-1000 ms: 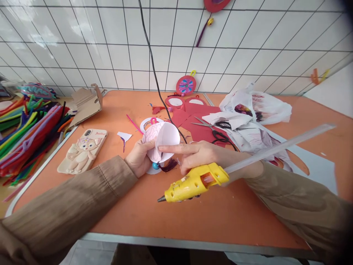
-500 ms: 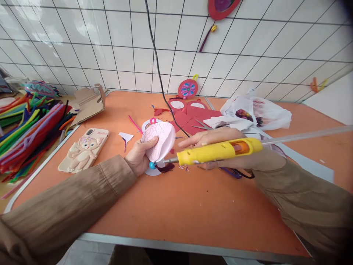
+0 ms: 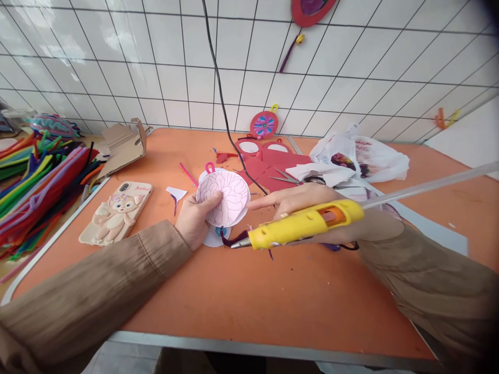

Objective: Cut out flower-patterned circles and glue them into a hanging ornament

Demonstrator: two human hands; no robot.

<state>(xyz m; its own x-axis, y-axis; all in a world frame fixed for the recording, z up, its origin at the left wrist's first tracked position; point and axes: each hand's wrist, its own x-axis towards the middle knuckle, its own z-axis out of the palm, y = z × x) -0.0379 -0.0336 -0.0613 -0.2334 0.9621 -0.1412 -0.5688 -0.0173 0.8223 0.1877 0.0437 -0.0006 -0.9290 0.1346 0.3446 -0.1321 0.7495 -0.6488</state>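
Observation:
My left hand (image 3: 197,217) pinches a round paper ornament (image 3: 230,200), thumb on its white face with line-drawn petals. A pink loop (image 3: 210,167) sticks up from its top. Below hang a blue bead (image 3: 221,230) and a dark purple tassel (image 3: 234,240). Another white round piece (image 3: 212,238) lies behind it on the table. My right hand (image 3: 307,200) holds a yellow glue gun (image 3: 304,224), a clear glue stick (image 3: 429,186) jutting from its back. The metal nozzle points left, near the tassel. My right index finger stretches toward the ornament's right edge.
On the orange table (image 3: 249,296) lie a phone in a bear case (image 3: 117,213), red paper pieces (image 3: 268,166), scissors (image 3: 287,178) and a white plastic bag (image 3: 380,158). Pipe cleaners (image 3: 42,187) and cardboard (image 3: 121,148) are at the left. A black cord (image 3: 220,83) hangs across the middle.
The ornament's petal-drawn face has flattened down and now turns toward me. The glue gun nozzle has dropped slightly, away from the bead. My right index finger reaches out nearer the paper's edge.

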